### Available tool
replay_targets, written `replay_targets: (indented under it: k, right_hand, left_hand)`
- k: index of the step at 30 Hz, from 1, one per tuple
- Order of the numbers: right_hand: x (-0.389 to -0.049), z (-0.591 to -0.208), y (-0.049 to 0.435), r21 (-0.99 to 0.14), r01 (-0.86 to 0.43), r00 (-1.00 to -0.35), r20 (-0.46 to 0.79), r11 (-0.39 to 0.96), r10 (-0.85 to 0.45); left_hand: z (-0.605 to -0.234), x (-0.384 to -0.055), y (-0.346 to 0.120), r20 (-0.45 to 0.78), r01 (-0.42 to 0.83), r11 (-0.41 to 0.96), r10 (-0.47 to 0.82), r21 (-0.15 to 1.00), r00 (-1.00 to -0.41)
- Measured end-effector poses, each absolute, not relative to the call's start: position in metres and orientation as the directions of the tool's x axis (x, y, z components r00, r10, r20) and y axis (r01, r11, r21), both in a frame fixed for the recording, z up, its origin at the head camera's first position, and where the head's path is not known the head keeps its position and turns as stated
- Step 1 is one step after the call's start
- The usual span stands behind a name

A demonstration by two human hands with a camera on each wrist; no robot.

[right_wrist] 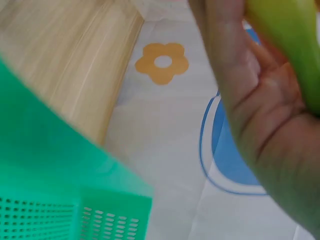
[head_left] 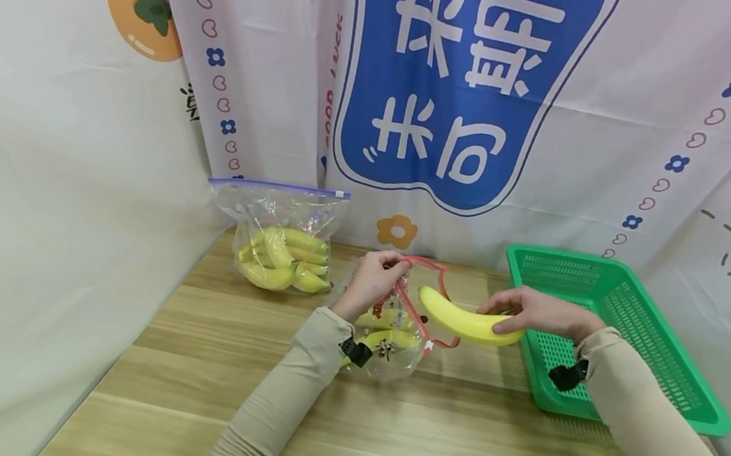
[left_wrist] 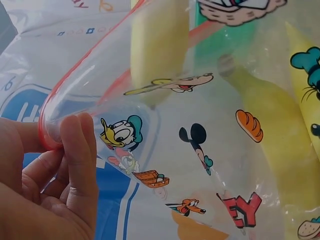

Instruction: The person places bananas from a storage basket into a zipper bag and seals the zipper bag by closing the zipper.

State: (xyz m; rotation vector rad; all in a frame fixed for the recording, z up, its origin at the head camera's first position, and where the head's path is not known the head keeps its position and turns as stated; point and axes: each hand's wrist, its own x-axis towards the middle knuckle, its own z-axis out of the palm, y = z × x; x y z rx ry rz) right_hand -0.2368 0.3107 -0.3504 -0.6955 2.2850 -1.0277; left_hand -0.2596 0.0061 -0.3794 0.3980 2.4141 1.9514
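Note:
My left hand (head_left: 371,281) pinches the red rim of a clear zip bag (head_left: 400,367) printed with cartoon figures, and the bag's mouth gapes toward the right. Bananas (head_left: 397,339) lie inside it, seen through the film. In my right hand (head_left: 539,312) is a single banana (head_left: 465,320), gripped near one end, its other tip at the bag's opening. The left wrist view shows fingers and thumb (left_wrist: 70,165) on the red edge, with yellow shapes behind the plastic. Up close in the right wrist view, the banana (right_wrist: 290,40) lies against the palm.
A second clear bag with a purple zip (head_left: 275,201) stands at the back left, holding several bananas (head_left: 280,256). On the right sits a green perforated basket (head_left: 644,321), below my right forearm. A printed curtain (head_left: 272,101) hangs behind the wooden table (head_left: 192,380).

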Motion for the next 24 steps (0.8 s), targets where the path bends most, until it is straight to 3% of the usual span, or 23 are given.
replay_targets:
  k: [13,24]
  right_hand:
    - [-0.236,-0.349,0.271,-0.611,-0.246,-0.912,-0.117,0.753,-0.393]
    - [-0.233,-0.363,0.247,-0.577,-0.280,-0.938,-0.004,0.767,-0.345]
  left_hand:
    - [-0.380,-0.260,0.006,0.159,0.200,0.188,0.211,0.962,-0.964]
    - [-0.378,-0.259,0.009,0.165,0.207,0.213,0.201,0.955,-0.966]
